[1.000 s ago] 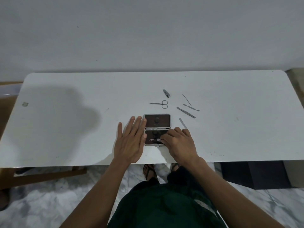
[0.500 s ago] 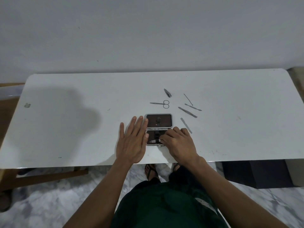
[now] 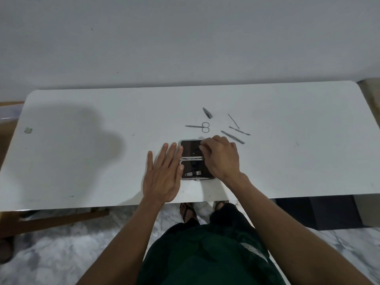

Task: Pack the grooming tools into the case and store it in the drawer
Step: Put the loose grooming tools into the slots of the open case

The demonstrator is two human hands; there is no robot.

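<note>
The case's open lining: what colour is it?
Dark brown, framed by a silver rim, on the case; head view.

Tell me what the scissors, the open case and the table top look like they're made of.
Scissors: metal, probably steel; thin, grey, faintly shiny. Case: dark matte lining, maybe leatherette or fabric, inside a pale frame that could be metal or plastic; I cannot tell which. Table top: smooth white sheet with rounded corners, a soft sheen and small scuffs, likely laminate or plastic.

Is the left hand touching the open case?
Touching. The head view shows the left hand flat on the table, fingertips against the case's left edge.
</note>
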